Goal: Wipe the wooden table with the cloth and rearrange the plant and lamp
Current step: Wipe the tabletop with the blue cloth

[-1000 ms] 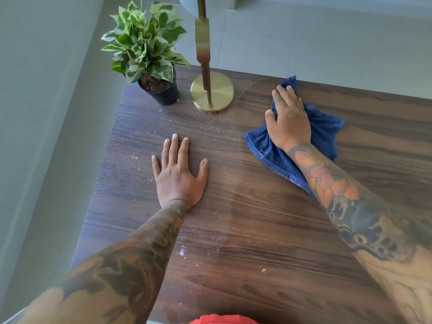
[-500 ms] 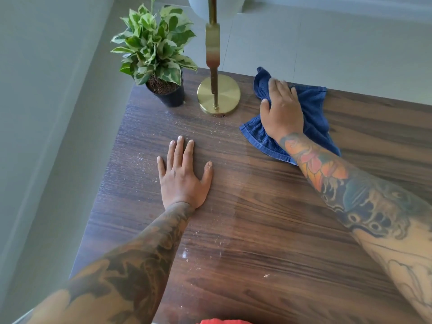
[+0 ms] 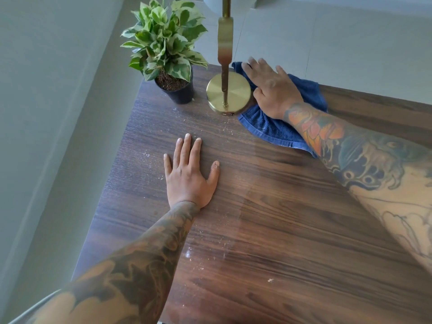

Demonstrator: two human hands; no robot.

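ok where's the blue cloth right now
In the head view the blue cloth lies at the table's far edge under the right hand, pressed against the right side of the brass lamp base.

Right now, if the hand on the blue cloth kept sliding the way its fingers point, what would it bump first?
Probably the lamp: the right hand already sits beside its round gold base, fingers passing just behind it.
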